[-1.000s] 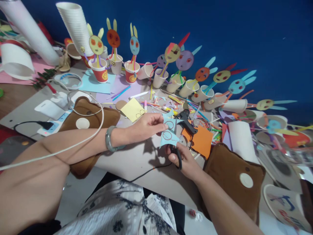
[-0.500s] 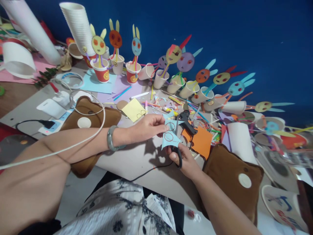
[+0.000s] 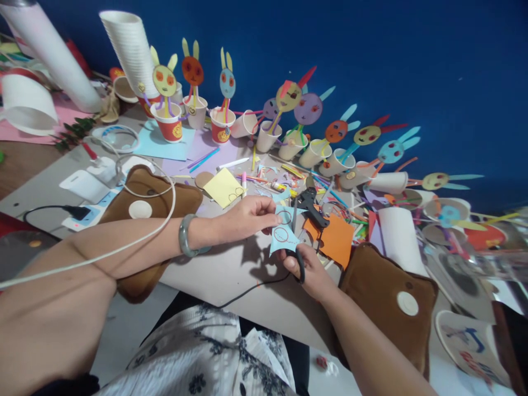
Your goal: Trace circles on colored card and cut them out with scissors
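My left hand (image 3: 251, 217) pinches the upper left edge of a light blue piece of paper (image 3: 284, 245). Two small circles are drawn on that paper, and its edges are cut unevenly. In my right hand (image 3: 307, 269) is a pair of scissors (image 3: 300, 263) with black handles, fingers wrapped round the loops. The blades point away from me along the right side of the paper, close to the drawn circles. Part of the blades lies behind or against the paper, so I cannot tell how far they are apart.
A black glue gun (image 3: 313, 206) lies just beyond the scissors, by orange paper (image 3: 336, 239). Yellow paper (image 3: 223, 187) lies left of centre. Paper cups with rabbit-faced figures (image 3: 169, 124) line the blue wall. Brown cushions (image 3: 390, 308) flank the work area. A white cable (image 3: 171, 203) crosses my left arm.
The whole view has shifted slightly. Both hands keep hold of the paper and the scissors in nearly the same position.
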A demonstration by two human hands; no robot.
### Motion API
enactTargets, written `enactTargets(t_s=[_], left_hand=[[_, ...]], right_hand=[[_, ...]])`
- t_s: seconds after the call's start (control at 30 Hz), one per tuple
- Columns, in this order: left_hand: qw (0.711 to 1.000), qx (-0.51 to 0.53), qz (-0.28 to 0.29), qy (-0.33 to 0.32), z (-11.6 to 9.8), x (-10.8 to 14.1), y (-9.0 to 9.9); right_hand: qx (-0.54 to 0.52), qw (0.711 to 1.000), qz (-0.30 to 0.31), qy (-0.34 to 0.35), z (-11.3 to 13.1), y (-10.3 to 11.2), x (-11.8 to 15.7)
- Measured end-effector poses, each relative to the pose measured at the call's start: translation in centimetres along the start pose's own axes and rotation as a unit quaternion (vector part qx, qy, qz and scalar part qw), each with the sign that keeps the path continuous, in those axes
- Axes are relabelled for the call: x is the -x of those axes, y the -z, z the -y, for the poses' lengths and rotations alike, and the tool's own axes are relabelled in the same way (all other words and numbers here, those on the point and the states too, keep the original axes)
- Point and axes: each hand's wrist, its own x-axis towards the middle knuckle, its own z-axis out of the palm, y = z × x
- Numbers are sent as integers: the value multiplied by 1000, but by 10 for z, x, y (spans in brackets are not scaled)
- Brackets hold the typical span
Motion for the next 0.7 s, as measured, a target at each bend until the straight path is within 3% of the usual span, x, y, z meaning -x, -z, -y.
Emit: enactTargets(t_s=[0.7], left_hand=[[1000,-7,-3,13,2,-2,1]], right_hand=[[2,1000,-8,1,-8,1,0]])
